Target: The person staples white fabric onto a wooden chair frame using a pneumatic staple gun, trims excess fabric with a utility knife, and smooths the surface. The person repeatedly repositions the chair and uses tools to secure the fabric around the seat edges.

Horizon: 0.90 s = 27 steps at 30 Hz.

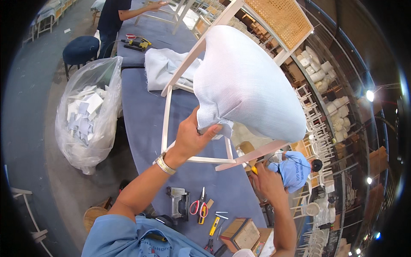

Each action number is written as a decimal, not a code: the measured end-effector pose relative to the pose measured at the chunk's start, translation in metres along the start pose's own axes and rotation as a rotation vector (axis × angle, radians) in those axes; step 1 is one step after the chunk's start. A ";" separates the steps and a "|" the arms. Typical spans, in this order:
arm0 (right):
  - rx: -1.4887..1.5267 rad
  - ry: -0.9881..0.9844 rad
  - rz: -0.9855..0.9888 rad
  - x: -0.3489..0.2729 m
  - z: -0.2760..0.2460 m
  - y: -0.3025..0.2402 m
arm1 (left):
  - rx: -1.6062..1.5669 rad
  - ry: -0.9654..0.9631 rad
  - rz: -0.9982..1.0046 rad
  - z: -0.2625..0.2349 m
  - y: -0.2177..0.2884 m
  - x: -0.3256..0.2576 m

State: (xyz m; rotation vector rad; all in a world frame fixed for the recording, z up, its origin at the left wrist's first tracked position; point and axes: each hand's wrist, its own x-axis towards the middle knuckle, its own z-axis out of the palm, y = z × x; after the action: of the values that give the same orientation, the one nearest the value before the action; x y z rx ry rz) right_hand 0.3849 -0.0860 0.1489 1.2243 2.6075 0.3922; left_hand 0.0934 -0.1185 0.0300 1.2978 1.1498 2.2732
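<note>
A pale wooden chair lies tipped on the blue-covered table (141, 115), its woven cane back (280, 21) at the upper right. Light blue fabric (252, 81) is stretched over its padded seat, with a loose, gathered edge at the near corner. My left hand (195, 135) pinches that loose edge between thumb and fingers. To the right, apart from the seat, my right hand (267, 182) is closed round a yellow-handled tool (254, 170). A thin tip seems to point from it toward the chair leg; its exact kind is unclear.
Near me on the table lie a staple gun (177, 203), red-handled scissors (199, 207), a yellow utility knife (214, 225) and a cardboard box (240, 234). Left stands a clear bag of scraps (87, 115). One co-worker (112, 21) works beyond, another in blue (294, 170) at right.
</note>
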 end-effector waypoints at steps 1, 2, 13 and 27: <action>0.052 -0.027 0.042 -0.009 0.011 0.003 | 0.188 0.083 0.094 0.000 0.004 -0.001; 0.135 0.007 0.050 -0.022 0.019 0.002 | 0.363 0.163 0.184 0.002 0.007 -0.003; 1.097 0.841 -0.094 0.047 0.021 -0.097 | 0.292 0.217 0.033 0.003 0.035 -0.018; 1.633 0.810 -0.041 0.089 0.025 -0.177 | -0.209 0.127 -0.055 -0.004 0.054 -0.032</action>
State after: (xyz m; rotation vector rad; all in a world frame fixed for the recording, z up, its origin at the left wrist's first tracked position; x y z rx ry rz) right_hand 0.2107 -0.1220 0.0571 1.3943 3.4827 -2.0413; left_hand 0.1153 -0.1737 0.0509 1.0449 0.9430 2.3897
